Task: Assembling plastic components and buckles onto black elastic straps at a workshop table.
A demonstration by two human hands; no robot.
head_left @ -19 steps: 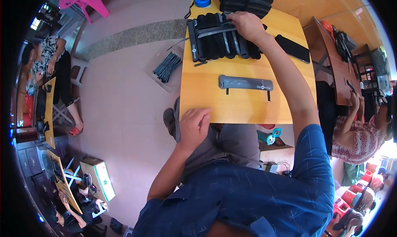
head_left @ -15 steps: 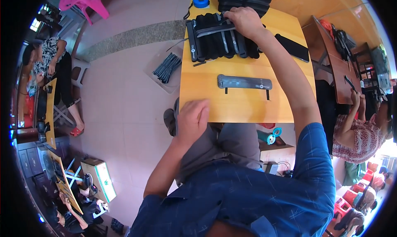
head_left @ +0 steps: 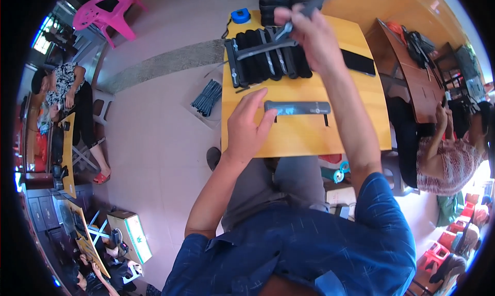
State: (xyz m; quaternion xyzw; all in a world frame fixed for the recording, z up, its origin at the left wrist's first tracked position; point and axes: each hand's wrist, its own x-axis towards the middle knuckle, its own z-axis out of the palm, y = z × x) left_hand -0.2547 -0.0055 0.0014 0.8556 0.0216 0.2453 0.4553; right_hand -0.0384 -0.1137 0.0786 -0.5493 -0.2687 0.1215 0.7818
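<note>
My right hand (head_left: 317, 43), smeared by motion, is raised over the far part of the yellow table (head_left: 356, 115). It grips a dark grey flat strip (head_left: 320, 1), blurred, whose far end points up and right. Below it lies a row of black and grey folded bundles (head_left: 250, 64) with another grey strip (head_left: 258, 51) across them. My left hand (head_left: 246, 123) is open, thumb and fingers apart, at the left end of a flat grey band (head_left: 304, 108). Two short black tabs stick out from that band's near side.
A black phone-like slab (head_left: 358, 62) lies at the table's right. At the far side are a blue tape measure (head_left: 240, 16) and a black stack (head_left: 268, 9). A clear tray of dark ties (head_left: 207, 97) stands left of the table. Other people sit at tables on both sides.
My right hand has lifted off the row of bundles with a grey strip in it. My left hand has moved up and forward to the grey band, and its fingers have opened.
</note>
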